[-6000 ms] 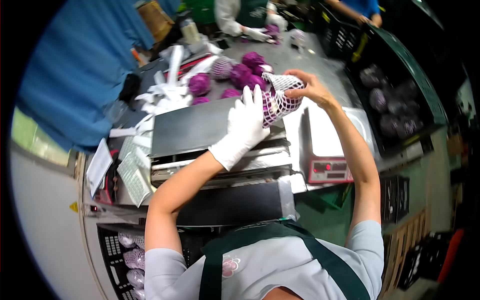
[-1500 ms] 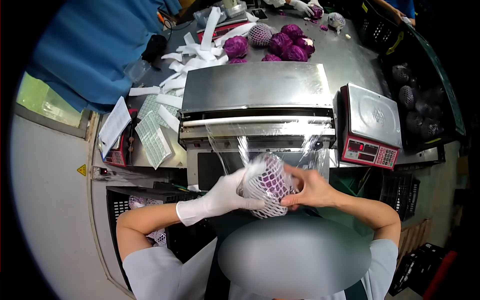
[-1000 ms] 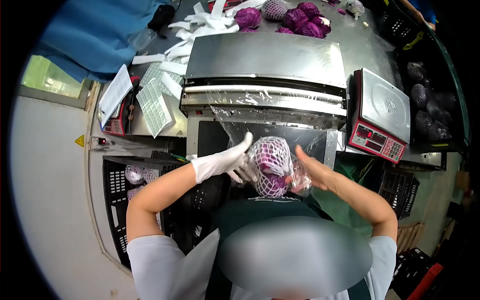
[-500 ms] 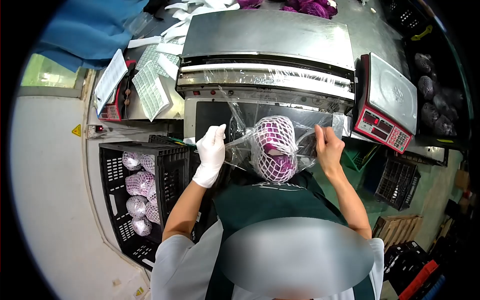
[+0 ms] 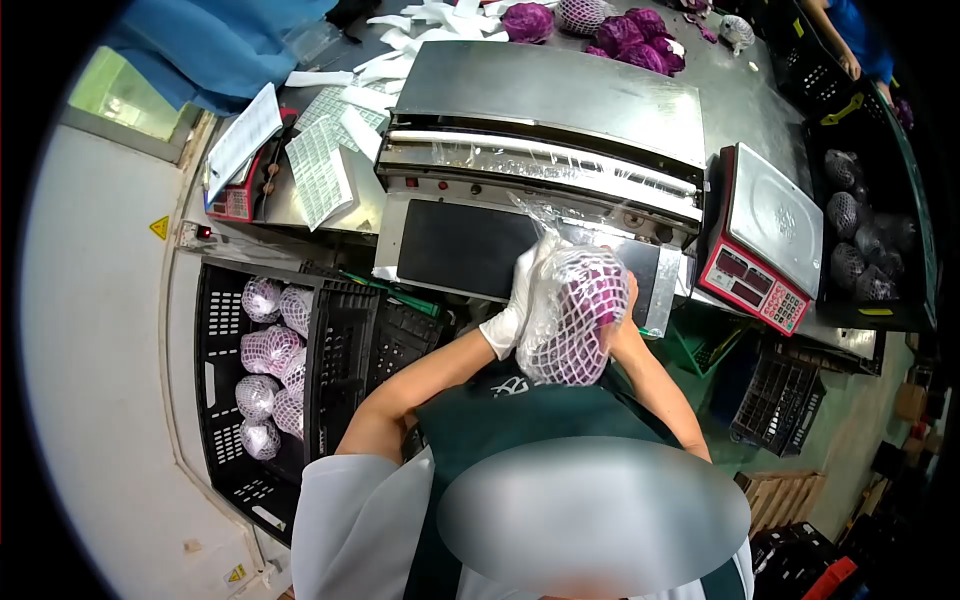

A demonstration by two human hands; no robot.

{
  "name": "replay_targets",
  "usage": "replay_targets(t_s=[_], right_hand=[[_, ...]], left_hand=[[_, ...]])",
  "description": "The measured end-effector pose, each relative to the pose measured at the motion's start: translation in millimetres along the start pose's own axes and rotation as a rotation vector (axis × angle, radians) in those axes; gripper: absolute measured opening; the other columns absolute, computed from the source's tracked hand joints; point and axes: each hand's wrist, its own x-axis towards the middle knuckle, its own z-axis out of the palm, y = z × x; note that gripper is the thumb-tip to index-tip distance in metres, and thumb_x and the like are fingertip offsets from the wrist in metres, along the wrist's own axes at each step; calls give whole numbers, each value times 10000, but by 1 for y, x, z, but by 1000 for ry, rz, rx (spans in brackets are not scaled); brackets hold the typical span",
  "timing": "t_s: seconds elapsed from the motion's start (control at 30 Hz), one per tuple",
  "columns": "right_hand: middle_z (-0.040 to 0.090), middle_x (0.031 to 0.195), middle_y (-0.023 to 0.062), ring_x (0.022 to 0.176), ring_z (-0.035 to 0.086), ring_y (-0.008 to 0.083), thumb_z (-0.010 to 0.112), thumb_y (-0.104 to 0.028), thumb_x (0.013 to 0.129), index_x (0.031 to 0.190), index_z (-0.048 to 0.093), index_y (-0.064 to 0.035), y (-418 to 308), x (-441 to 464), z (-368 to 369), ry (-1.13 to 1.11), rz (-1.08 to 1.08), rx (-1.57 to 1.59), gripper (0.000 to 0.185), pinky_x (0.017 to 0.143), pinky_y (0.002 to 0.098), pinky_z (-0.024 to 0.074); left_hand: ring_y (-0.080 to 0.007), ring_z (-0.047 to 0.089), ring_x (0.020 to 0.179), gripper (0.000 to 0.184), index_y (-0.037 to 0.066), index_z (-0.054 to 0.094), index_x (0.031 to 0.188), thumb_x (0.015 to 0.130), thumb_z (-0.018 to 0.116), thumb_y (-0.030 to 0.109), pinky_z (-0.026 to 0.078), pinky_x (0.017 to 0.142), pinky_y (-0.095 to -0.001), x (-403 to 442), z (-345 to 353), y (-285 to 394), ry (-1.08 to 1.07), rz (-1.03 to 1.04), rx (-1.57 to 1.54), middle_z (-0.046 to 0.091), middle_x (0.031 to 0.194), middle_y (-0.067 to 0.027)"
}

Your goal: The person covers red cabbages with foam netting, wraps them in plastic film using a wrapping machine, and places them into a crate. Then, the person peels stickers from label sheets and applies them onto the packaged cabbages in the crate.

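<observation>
A red cabbage [image 5: 578,318] in a white foam net, with clear cling film around it, is held close to my apron. My left hand [image 5: 518,305], in a white glove, presses against its left side, its fingers partly behind the film. My bare right hand [image 5: 624,318] grips the opposite side, fingers mostly hidden by the cabbage. Loose film gathers at the cabbage's top edge, near the wrapping machine [image 5: 550,85] and its film roll [image 5: 540,160]. Below the roll lies the machine's black plate [image 5: 462,247].
At left, a black crate [image 5: 225,375] holds several netted cabbages [image 5: 270,350]. A red scale [image 5: 755,270] stands at right, beside another crate [image 5: 880,300] with wrapped cabbages. Bare red cabbages [image 5: 640,40] and white foam nets [image 5: 430,25] lie behind the machine. Another person's arm [image 5: 840,40] shows top right.
My hands have come inward from the stretched film onto the cabbage's sides. The cabbage has turned and shifted slightly right, and film now wraps it. The view has shifted.
</observation>
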Motion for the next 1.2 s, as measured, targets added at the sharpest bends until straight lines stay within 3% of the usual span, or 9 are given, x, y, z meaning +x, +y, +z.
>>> replay_targets(t_s=[0.13,0.23,0.3,0.4,0.57,0.83,0.97,1.1,1.2], right_hand=[[623,682,175,629,600,379,698,-265,671,891,598,-26,-33,-8,-24,-79,-229,60,340,561,416,466],[583,605,143,581,583,373,653,-240,767,787,480,-67,-73,-1,-44,-148,-69,-146,245,497,431,426],[530,509,86,424,533,258,664,-200,805,777,507,-67,-89,5,-58,92,-233,-115,207,396,356,375],[443,448,5,356,387,71,748,-126,744,769,553,-53,-118,18,-108,301,-395,-47,210,348,223,282],[411,454,-57,401,321,-11,728,-30,750,792,557,-39,-128,57,-119,630,-474,206,176,371,169,222],[553,650,21,633,513,83,526,-236,921,737,556,-31,-117,13,36,-499,449,1082,277,541,261,408],[563,673,19,647,516,87,549,-213,897,777,572,-27,-145,7,9,-978,143,1168,223,559,256,414],[574,697,17,660,518,90,571,-190,872,817,588,-23,-168,15,5,-1379,-182,1128,177,576,252,420],[582,714,16,671,521,92,588,-174,854,848,601,-20,-176,26,11,-1750,-328,922,154,589,248,425]], left_hand=[[-149,599,853,316,36,593,1058,932,388,241,490,778,-290,-24,14,59,62,-466,-157,635,983,-54],[-239,503,1138,693,23,446,1273,914,251,582,383,994,-374,-46,16,88,130,-609,-284,534,1226,-126],[-275,443,1207,874,20,372,1324,819,185,709,338,1036,-409,-71,7,87,-309,-412,-532,465,1300,-158],[-277,464,1188,772,13,375,1318,889,213,635,381,1005,-424,-80,-4,76,-557,-310,-726,481,1278,-157],[-179,546,950,425,0,507,1132,938,362,348,447,877,-315,-73,-32,33,-231,-313,-250,583,1027,-95],[-110,548,809,252,-28,585,1023,880,498,162,454,750,-245,-43,-33,73,-470,-49,274,632,940,-42],[-90,495,576,209,-66,596,753,826,580,128,444,578,-236,-81,34,194,-479,-104,931,629,676,-94],[-192,587,531,102,-28,643,753,733,680,65,465,529,-259,-109,51,213,-518,460,1184,611,633,-126],[-133,613,597,210,44,677,858,658,742,54,476,531,-213,-122,55,220,162,926,1421,655,789,-55]])
